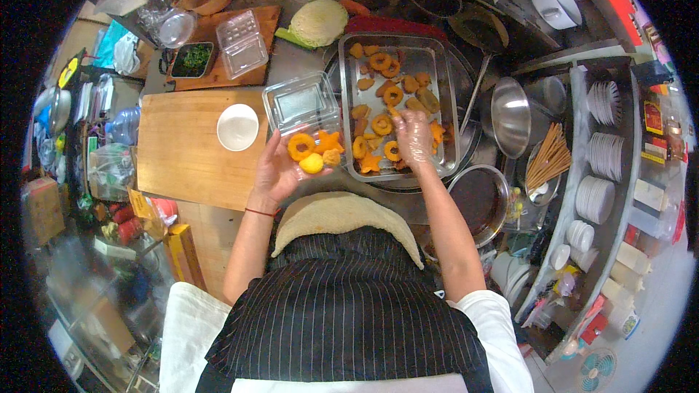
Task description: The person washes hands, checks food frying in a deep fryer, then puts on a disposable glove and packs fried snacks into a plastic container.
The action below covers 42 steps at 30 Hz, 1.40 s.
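Note:
My left hand (pixel 277 172) holds a clear plastic clamshell box (pixel 301 102) with its lid folded back. Inside lie a ring-shaped fried piece (pixel 301 147), a star-shaped one (pixel 329 142), a yellow round piece (pixel 311 163) and a small brown lump (pixel 331 157). My right hand (pixel 413 136), in a thin clear glove, reaches into a rectangular metal tray (pixel 454 144) to the right of the box. Its fingertips are at a fried piece (pixel 393 111). Rings, stars and nuggets lie scattered across the tray.
A white bowl (pixel 238 127) stands on a wooden board (pixel 185 147) at left. Behind are another clamshell (pixel 242 43), a container of chopped greens (pixel 193 60) and a cabbage (pixel 319 23). At right are a ladle handle (pixel 476 93), a steel bowl (pixel 510 118) and a dark-filled pot (pixel 478 204).

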Each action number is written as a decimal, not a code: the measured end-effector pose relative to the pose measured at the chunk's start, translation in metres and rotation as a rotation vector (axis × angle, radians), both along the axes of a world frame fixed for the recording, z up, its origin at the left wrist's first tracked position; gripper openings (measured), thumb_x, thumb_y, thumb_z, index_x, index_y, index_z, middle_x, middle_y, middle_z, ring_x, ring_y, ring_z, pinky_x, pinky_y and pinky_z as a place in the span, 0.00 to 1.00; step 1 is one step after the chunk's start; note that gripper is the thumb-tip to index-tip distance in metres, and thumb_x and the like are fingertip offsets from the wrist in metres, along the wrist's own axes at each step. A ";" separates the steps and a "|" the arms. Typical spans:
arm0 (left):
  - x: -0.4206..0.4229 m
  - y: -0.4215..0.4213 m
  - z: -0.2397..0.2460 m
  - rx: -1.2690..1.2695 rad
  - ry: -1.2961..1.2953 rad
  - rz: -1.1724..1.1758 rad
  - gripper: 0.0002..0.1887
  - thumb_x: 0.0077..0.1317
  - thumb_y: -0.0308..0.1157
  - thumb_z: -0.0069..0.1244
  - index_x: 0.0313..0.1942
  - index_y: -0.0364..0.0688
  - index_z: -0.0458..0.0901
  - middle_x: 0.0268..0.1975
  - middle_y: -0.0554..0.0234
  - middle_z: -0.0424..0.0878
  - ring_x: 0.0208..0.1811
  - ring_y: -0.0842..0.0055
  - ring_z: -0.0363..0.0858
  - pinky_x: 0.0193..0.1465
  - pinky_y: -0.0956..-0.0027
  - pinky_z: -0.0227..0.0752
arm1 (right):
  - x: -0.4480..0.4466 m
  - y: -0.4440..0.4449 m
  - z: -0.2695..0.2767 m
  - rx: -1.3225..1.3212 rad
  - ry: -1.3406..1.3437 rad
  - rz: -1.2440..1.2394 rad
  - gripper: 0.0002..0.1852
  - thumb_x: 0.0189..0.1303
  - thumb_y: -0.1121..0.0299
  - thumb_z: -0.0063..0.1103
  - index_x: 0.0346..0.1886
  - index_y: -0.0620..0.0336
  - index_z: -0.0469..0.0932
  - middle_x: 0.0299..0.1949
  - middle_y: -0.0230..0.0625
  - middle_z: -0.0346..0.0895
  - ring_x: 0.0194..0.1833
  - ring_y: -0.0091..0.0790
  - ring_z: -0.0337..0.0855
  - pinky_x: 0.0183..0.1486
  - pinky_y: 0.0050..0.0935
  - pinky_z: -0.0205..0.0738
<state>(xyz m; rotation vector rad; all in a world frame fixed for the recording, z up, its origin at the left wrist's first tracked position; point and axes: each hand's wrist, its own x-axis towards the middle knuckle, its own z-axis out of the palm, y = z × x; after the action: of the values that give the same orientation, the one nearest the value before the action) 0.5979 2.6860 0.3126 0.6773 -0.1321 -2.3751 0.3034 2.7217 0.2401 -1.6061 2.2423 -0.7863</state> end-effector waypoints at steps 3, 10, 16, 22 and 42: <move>-0.001 0.000 -0.001 -0.008 -0.006 0.001 0.33 0.69 0.58 0.42 0.64 0.43 0.66 0.69 0.45 0.61 0.68 0.44 0.62 0.62 0.28 0.60 | -0.006 0.003 -0.007 -0.072 -0.224 -0.217 0.12 0.65 0.66 0.57 0.43 0.65 0.80 0.34 0.43 0.79 0.33 0.40 0.80 0.40 0.39 0.75; -0.006 -0.002 0.003 -0.001 -0.009 -0.012 0.32 0.69 0.57 0.44 0.64 0.44 0.65 0.69 0.46 0.62 0.69 0.43 0.61 0.62 0.26 0.59 | -0.019 0.013 -0.005 -0.004 -0.826 -0.450 0.11 0.69 0.66 0.53 0.41 0.65 0.80 0.28 0.32 0.80 0.24 0.26 0.76 0.30 0.28 0.72; -0.009 -0.003 0.004 0.048 0.039 -0.019 0.30 0.70 0.54 0.43 0.62 0.40 0.67 0.64 0.47 0.68 0.66 0.50 0.66 0.62 0.32 0.65 | -0.001 0.012 0.040 0.102 -1.340 -0.305 0.09 0.69 0.69 0.54 0.45 0.65 0.77 0.34 0.28 0.77 0.33 0.22 0.75 0.36 0.22 0.71; -0.015 -0.004 0.001 0.027 -0.003 -0.090 0.32 0.70 0.56 0.41 0.64 0.42 0.65 0.68 0.47 0.64 0.68 0.49 0.64 0.64 0.31 0.61 | 0.045 0.006 0.086 0.252 -1.045 0.006 0.14 0.67 0.65 0.57 0.48 0.66 0.81 0.35 0.32 0.82 0.35 0.25 0.79 0.39 0.26 0.74; -0.019 0.003 0.006 -0.025 0.015 -0.105 0.33 0.70 0.56 0.41 0.68 0.45 0.60 0.68 0.47 0.63 0.69 0.50 0.63 0.61 0.33 0.66 | 0.073 0.009 0.101 0.163 -0.584 -0.079 0.14 0.62 0.60 0.64 0.32 0.63 0.81 0.26 0.36 0.81 0.28 0.27 0.79 0.34 0.30 0.74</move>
<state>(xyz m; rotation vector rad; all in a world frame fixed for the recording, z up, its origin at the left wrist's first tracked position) 0.5790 2.6888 0.3188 0.6554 -0.1943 -2.4739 0.3760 2.7308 0.3413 -1.0437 1.8913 -0.9203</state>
